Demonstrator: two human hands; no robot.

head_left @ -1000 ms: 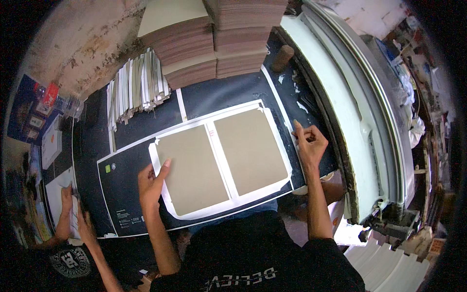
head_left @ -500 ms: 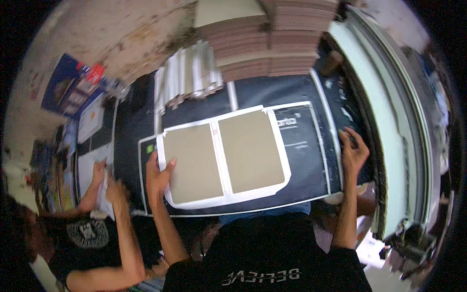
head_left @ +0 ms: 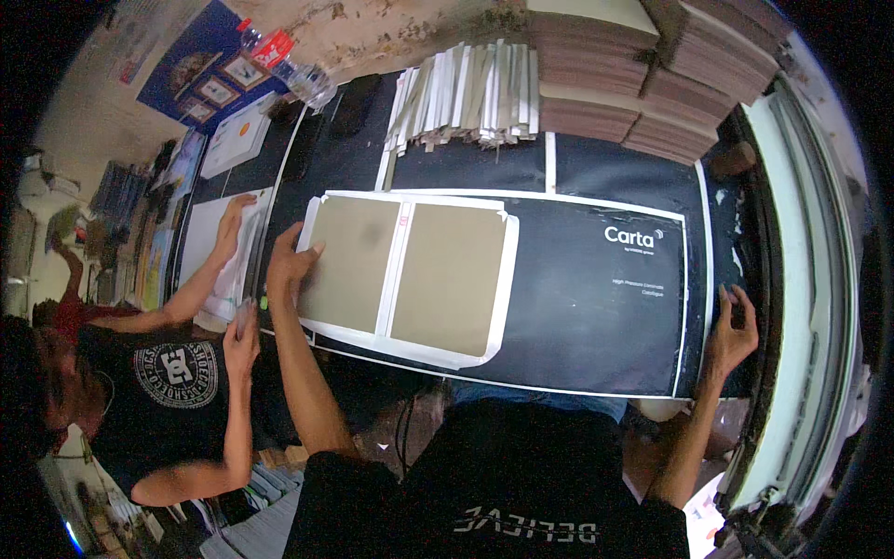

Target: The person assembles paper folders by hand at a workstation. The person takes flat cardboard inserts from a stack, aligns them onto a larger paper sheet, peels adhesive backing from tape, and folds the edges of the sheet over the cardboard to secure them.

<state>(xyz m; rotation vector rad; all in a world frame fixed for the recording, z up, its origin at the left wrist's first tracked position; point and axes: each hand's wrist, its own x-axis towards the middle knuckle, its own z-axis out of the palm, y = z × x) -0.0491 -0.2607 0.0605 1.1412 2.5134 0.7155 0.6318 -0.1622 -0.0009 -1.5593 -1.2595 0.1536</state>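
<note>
A hardcover book case lies opened out on the black worktop, its two grey-brown boards framed by white turned-in edges, with a white strip down the middle. My left hand grips its left edge, thumb over the near board and fingers at the border, partly hidden. Well apart from it, by the right end of the worktop, is my right hand. Its fingers are bent, the thumb and fingertip slightly apart, with nothing visible between them.
Cut board strips lie at the back, beside tall stacks of brown boards. A plastic bottle stands back left. At left, a co-worker's hands handle white sheets. A long pale machine borders the right side.
The book case has slid left across the worktop with my left hand, uncovering more white print on the black surface. The whole view has shifted and turned. My right hand stays near the right end.
</note>
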